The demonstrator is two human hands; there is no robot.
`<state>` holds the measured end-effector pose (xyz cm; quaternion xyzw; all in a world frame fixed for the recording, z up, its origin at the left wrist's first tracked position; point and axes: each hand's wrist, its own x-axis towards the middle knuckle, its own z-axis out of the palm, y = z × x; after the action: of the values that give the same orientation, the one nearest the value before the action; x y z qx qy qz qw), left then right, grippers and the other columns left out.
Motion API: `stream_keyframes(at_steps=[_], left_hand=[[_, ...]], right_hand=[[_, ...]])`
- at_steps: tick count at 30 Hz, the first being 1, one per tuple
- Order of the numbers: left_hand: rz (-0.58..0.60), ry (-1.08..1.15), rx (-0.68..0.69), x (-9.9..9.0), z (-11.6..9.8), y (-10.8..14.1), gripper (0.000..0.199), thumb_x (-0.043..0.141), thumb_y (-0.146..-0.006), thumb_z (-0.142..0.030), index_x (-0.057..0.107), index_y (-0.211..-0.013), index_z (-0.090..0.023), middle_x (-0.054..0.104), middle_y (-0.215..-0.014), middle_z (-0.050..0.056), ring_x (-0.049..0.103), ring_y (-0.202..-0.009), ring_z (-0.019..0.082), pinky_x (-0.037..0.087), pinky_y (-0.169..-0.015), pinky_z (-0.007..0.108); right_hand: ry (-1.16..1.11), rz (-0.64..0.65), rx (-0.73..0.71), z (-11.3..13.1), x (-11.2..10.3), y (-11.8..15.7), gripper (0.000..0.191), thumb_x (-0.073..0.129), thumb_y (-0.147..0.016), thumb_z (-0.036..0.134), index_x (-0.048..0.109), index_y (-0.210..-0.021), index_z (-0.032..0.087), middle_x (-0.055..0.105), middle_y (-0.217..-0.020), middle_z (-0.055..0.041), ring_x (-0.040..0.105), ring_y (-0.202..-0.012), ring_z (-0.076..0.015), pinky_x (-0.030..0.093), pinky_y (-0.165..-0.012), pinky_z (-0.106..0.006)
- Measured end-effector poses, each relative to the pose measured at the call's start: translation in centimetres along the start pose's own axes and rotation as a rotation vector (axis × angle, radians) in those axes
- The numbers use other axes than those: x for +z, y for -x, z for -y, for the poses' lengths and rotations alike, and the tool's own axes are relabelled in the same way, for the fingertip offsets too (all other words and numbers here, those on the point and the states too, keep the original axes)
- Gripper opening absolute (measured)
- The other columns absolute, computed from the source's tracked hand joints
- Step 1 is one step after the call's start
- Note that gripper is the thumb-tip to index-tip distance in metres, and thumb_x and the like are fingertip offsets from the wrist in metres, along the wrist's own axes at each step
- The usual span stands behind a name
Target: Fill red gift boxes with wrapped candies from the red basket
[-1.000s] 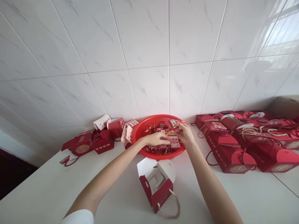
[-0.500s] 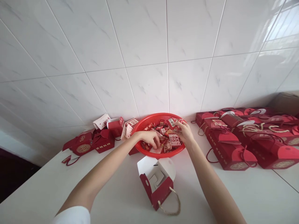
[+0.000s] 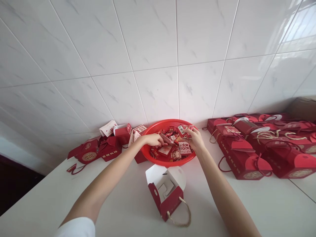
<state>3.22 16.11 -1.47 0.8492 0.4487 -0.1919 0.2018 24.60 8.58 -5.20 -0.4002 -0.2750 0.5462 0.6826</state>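
A red plastic basket (image 3: 170, 163) holds many small wrapped candies in red and white packaging. Over its left side, my left hand (image 3: 155, 140) is closed on a red packet (image 3: 167, 139), which points inward over the pile and is slightly blurred. At the basket's right side my right hand (image 3: 195, 138) pinches a printed red-and-white candy packet (image 3: 182, 130). Another white-and-red packet (image 3: 184, 147) lies just below those fingers; whether they also touch it I cannot tell. In front of the basket stands a red gift box (image 3: 170, 202), its flaps up, its white inside visible and a rope handle hanging toward me.
Several red boxes (image 3: 243, 161) with cord handles stand in rows on the right. More red boxes (image 3: 108, 148) and white printed ones (image 3: 108, 127) sit on the left. A white tiled wall (image 3: 158, 92) rises behind the white tabletop (image 3: 123, 204).
My left hand has lifted from the candies and drawn back left, now with a red packet in its fingers. My right hand has stayed in place with its packet.
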Motion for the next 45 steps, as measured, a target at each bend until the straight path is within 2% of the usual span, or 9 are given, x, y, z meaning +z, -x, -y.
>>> stream_keyframes(at_steps=[7,15,18,22,26,30,38,42,45], left_hand=[[0.014,-0.111,-0.096,2.9,-0.6,0.1,0.04,0.077,-0.064,-0.016,0.079,-0.104,-0.02,0.075,-0.111,0.011,0.068,-0.097,0.029,0.053,-0.08,0.031],[0.017,-0.007,-0.031,3.0,-0.9,0.5,0.013,0.081,-0.063,-0.025,0.077,-0.073,-0.018,0.073,-0.076,0.004,0.066,-0.072,0.021,0.05,-0.064,0.026],[-0.125,0.112,0.059,2.8,-0.6,1.9,0.016,0.075,-0.073,-0.026,0.078,-0.087,-0.019,0.076,-0.089,0.004,0.068,-0.082,0.021,0.051,-0.073,0.026],[-0.41,0.516,0.264,3.2,-0.5,4.8,0.037,0.067,-0.084,-0.043,0.073,-0.108,-0.016,0.074,-0.092,0.006,0.067,-0.082,0.021,0.052,-0.077,0.03],[-0.469,0.676,0.388,4.4,-1.7,8.7,0.044,0.069,-0.084,-0.048,0.071,-0.115,-0.017,0.073,-0.109,0.008,0.067,-0.092,0.021,0.052,-0.083,0.031],[-0.429,0.586,0.385,6.0,-3.9,12.9,0.043,0.067,-0.088,-0.045,0.069,-0.123,-0.021,0.071,-0.116,0.007,0.064,-0.104,0.022,0.05,-0.09,0.031],[-0.32,0.156,-0.022,8.4,-6.4,17.6,0.041,0.043,-0.099,-0.05,0.073,-0.113,-0.025,0.063,-0.1,0.007,0.063,-0.094,0.024,0.047,-0.081,0.031],[-0.194,0.218,0.065,7.9,-5.9,18.0,0.039,0.051,-0.095,-0.039,0.065,-0.129,-0.027,0.064,-0.118,0.006,0.065,-0.1,0.022,0.048,-0.086,0.028],[-0.111,0.299,0.115,7.5,-5.0,18.0,0.052,0.06,-0.088,-0.037,0.057,-0.14,-0.029,0.057,-0.139,0.005,0.065,-0.108,0.02,0.05,-0.088,0.025]], right_hand=[[0.022,0.031,0.01,0.1,0.1,0.1,0.03,0.081,-0.048,0.024,0.063,-0.072,0.019,0.067,-0.078,-0.0008,0.064,-0.073,-0.0174,0.063,-0.054,-0.03],[0.035,0.131,-0.011,-0.1,-0.1,0.2,0.034,0.085,-0.049,0.027,0.06,-0.071,0.02,0.064,-0.073,0.0018,0.063,-0.066,-0.0151,0.063,-0.056,-0.032],[0.037,0.155,-0.012,0.0,-0.1,0.3,0.033,0.085,-0.05,0.026,0.059,-0.07,0.02,0.062,-0.073,0.0023,0.063,-0.069,-0.0156,0.064,-0.06,-0.033],[0.052,0.18,0.022,0.5,0.2,0.9,0.03,0.085,-0.052,0.028,0.061,-0.07,0.02,0.063,-0.076,0.0019,0.064,-0.072,-0.0158,0.062,-0.06,-0.03],[0.117,0.325,0.059,1.8,1.1,2.7,0.032,0.085,-0.055,0.028,0.068,-0.08,0.019,0.067,-0.081,0.0004,0.064,-0.072,-0.0154,0.06,-0.056,-0.026],[0.229,0.544,0.042,3.5,2.3,5.4,0.036,0.083,-0.059,0.026,0.07,-0.092,0.019,0.071,-0.087,-0.0014,0.066,-0.073,-0.0164,0.056,-0.055,-0.023],[0.569,0.844,-0.056,4.8,3.3,9.4,0.032,0.077,-0.071,0.027,0.069,-0.101,0.019,0.068,-0.087,-0.0014,0.065,-0.073,-0.017,0.054,-0.053,-0.023],[0.658,0.907,-0.055,4.8,3.6,10.4,0.028,0.073,-0.076,0.031,0.068,-0.101,0.02,0.067,-0.08,-0.0008,0.065,-0.067,-0.0178,0.054,-0.052,-0.026],[0.667,0.937,-0.07,4.8,3.7,10.8,0.027,0.074,-0.076,0.033,0.069,-0.099,0.02,0.069,-0.081,-0.0013,0.065,-0.067,-0.0181,0.053,-0.05,-0.025]])
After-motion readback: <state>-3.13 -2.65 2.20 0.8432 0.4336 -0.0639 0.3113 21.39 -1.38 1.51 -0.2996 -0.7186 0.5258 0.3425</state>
